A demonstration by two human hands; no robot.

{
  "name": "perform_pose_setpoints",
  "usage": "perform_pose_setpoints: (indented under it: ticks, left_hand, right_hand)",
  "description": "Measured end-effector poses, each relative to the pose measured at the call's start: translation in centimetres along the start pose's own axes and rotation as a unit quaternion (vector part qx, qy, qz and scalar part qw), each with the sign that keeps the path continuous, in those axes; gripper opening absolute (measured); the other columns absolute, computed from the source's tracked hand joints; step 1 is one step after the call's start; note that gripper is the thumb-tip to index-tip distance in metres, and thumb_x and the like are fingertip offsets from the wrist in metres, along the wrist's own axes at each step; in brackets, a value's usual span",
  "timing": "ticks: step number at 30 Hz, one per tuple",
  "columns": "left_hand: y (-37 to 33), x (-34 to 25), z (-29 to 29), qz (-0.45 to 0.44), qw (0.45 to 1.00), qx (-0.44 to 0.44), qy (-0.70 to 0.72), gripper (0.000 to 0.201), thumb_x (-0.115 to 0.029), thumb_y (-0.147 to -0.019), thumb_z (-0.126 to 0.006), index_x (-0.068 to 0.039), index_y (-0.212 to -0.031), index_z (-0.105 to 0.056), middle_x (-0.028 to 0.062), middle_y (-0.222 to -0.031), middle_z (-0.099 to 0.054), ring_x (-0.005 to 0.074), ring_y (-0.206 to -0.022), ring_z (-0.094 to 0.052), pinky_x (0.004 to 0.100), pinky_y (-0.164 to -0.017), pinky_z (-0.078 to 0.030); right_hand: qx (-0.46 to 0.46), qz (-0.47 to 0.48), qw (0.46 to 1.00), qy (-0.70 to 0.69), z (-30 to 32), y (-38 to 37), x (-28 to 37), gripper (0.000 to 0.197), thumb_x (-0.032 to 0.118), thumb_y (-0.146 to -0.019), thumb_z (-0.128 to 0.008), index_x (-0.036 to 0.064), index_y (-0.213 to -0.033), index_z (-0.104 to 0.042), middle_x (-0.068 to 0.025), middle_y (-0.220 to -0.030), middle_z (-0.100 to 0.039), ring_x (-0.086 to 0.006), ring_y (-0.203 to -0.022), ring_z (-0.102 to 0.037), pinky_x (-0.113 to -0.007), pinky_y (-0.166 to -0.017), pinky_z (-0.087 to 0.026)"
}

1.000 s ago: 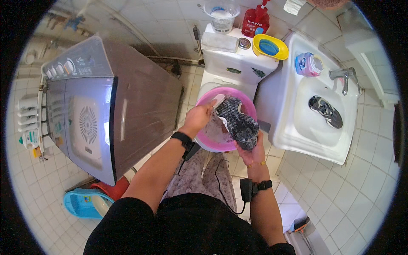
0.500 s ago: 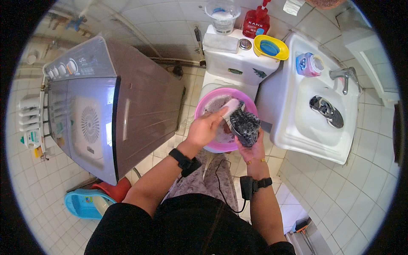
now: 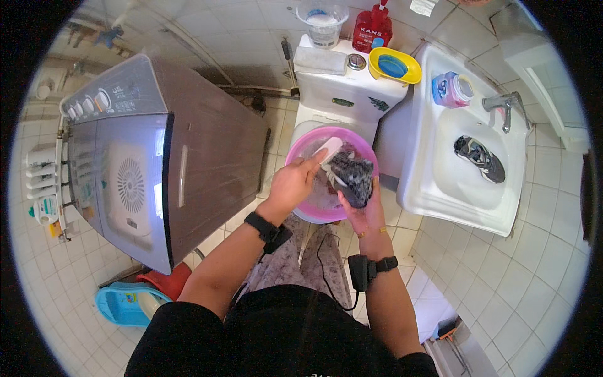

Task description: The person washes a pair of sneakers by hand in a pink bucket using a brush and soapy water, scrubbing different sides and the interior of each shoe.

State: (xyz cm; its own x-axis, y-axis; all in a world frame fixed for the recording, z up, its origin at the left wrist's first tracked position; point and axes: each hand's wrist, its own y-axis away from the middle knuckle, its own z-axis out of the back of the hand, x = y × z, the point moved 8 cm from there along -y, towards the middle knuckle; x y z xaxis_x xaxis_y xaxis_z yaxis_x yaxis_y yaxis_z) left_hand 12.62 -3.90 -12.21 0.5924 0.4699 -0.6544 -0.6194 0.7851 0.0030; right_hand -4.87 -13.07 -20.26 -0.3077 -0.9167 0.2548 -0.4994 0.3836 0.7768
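Note:
In my left hand [image 3: 294, 183] is a pale pink-and-white scrub brush [image 3: 330, 148], its handle gripped between thumb and fingers. The brush lies against the upper left side of a dark, suds-covered shoe [image 3: 353, 178]. My right hand [image 3: 369, 213] cups the lower end of that shoe and tilts it over a pink basin [image 3: 372, 146]. Foamy water [image 3: 309, 148] shows inside the basin, which rests on the toilet. The bristles are hidden from sight. A second dark shoe [image 3: 480, 159], with a light-edged sole, lies in the white sink [image 3: 446, 188] to the right.
On the toilet tank [image 3: 348, 86] stand a clear tub [image 3: 323, 28], a red pump bottle [image 3: 372, 30] and a yellow dish [image 3: 409, 65]. A pink-and-blue jar [image 3: 451, 90] sits by the faucet [image 3: 505, 108]. The washing machine [image 3: 213, 141] flanks me at left, near a blue basin [image 3: 119, 303].
The shoe has tipped and shifted slightly left in my right hand. My left hand has moved the brush up and left along it. The whole view has shifted a little.

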Motion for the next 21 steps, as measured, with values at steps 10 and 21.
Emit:
perform_pose_setpoints:
  ticks: [10,21]
  left_hand:
    - [-0.1,-6.1,-0.4,-0.124,0.989,-0.052,-0.055,0.053,-0.007,-0.089,-0.061,-0.029,-0.137,-0.062,0.0085,-0.073,-0.051,0.0292,-0.056,-0.057,0.0413,-0.052,-0.050]
    - [0.6,-7.5,-0.6,-0.113,0.987,-0.031,-0.107,0.051,-0.013,-0.087,-0.064,-0.030,-0.135,-0.063,0.0085,-0.075,-0.054,0.0257,-0.054,-0.059,0.0395,-0.047,-0.049]
  right_hand:
    - [0.045,0.017,0.998,0.035,-2.7,-1.4,-0.3,0.044,0.040,-0.105,-0.050,0.0064,-0.133,-0.054,-0.0121,-0.130,-0.063,-0.0289,-0.120,-0.061,-0.050,-0.102,-0.052]
    - [0.077,0.002,0.997,-0.022,-2.0,-3.9,-0.4,0.037,0.036,-0.107,-0.045,0.0082,-0.127,-0.058,-0.0090,-0.116,-0.068,-0.0244,-0.102,-0.066,-0.040,-0.088,-0.055]
